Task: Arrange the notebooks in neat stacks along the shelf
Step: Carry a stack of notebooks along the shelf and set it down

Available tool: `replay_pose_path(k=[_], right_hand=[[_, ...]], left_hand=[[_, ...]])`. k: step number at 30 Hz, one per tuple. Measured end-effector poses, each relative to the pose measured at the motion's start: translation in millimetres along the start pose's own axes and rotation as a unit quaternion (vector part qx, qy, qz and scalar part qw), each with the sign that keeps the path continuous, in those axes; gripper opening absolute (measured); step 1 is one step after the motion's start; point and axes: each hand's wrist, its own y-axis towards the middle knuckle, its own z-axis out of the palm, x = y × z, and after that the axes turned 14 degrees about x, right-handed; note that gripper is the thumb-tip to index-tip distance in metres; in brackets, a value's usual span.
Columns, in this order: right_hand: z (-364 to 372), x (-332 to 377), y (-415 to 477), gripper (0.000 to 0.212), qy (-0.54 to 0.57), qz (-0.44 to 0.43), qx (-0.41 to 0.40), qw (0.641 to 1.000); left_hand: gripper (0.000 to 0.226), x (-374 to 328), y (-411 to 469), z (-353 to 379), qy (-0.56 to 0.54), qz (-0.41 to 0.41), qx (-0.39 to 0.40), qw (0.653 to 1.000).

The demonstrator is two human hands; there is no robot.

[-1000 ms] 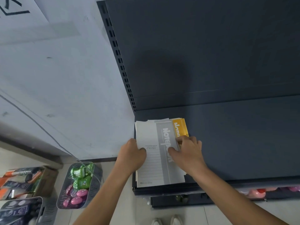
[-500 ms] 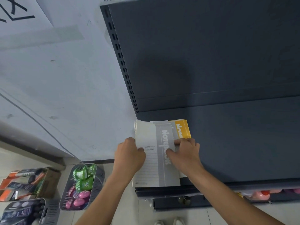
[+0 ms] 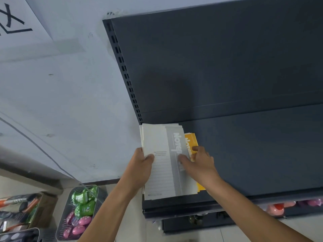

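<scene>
A stack of grey and white notebooks point(image 3: 162, 142) lies at the left end of the dark shelf point(image 3: 258, 154). Yellow notebooks point(image 3: 190, 140) stick out from under its right side. My left hand point(image 3: 141, 165) grips the stack's left edge, thumb on the top cover. My right hand point(image 3: 199, 161) presses on the stack's right side, with fingers on the grey cover and on the yellow one. The stack's near edge reaches the shelf's front lip.
The shelf's dark back panel point(image 3: 218, 67) rises behind. A white wall point(image 3: 61, 102) is to the left. On the floor stand a wire basket point(image 3: 80, 212) of green and pink items and a box point(image 3: 22, 210) of goods. Pink items point(image 3: 279, 206) sit on the lower shelf.
The stack has slid a little toward the back of the shelf. My right hand's fingers have spread onto the yellow notebook, and the grey top covers now hide more of the yellow ones.
</scene>
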Motion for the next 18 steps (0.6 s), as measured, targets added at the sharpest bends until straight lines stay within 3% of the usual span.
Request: replay_pose_path(k=[2, 4, 5, 9, 12, 18], right_hand=[[-10.9, 3.6, -4.9, 0.052, 0.051, -0.013, 0.012, 0.999], [-21.8, 4.8, -10.2, 0.025, 0.03, -0.028, 0.004, 0.999], [-27.2, 4.2, -12.8, 0.022, 0.018, -0.031, -0.005, 0.999], [-53.0, -6.2, -24.0, 0.035, 0.006, -0.005, -0.045, 0.999], [-75.9, -21.5, -39.4, 0.039, 0.016, 0.011, -0.078, 0.997], [-125.3, -55.9, -74.7, 0.018, -0.002, 0.043, -0.152, 0.987]], left_hand=[[0.017, -1.7, 3.2, 1.7, -0.016, 0.012, -0.009, 1.0], [0.015, -3.8, 10.6, 8.4, -0.002, 0.024, -0.004, 1.0], [0.016, -5.6, 15.1, 13.5, 0.036, 0.032, -0.001, 0.999], [0.027, -16.9, 34.5, 35.9, 0.251, 0.06, -0.02, 0.966], [0.035, -30.8, 38.7, 58.8, 0.288, 0.078, -0.018, 0.954], [0.042, -67.8, 46.2, 119.7, 0.341, 0.141, 0.013, 0.929]])
